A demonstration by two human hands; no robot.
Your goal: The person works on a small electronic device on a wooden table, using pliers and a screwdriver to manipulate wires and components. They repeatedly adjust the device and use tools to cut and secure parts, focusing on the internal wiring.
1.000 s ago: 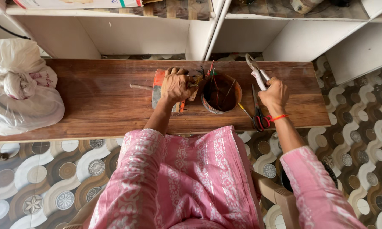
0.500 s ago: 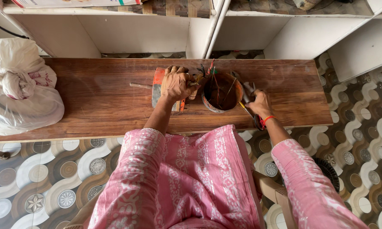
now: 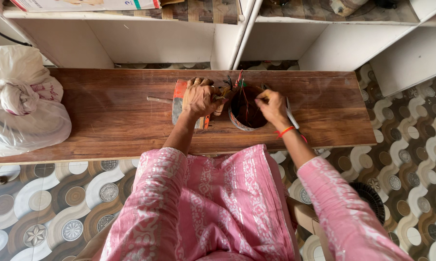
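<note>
**While both hands sit at the holder: keep it pinned, keep the reach straight**

With my left hand clamped over the orange-edged block, fingers curled and pressed down on it, nothing slides on the wooden bench. My right hand is at the rim of the round brown holder, fingertips pinched together on a thin stick; I can't tell which one. I judge a vertical approach best, so the other sticks don't snag. White-handled tool lies just beside my right wrist; elbow stays high. Plastic bag is well apart.
</note>
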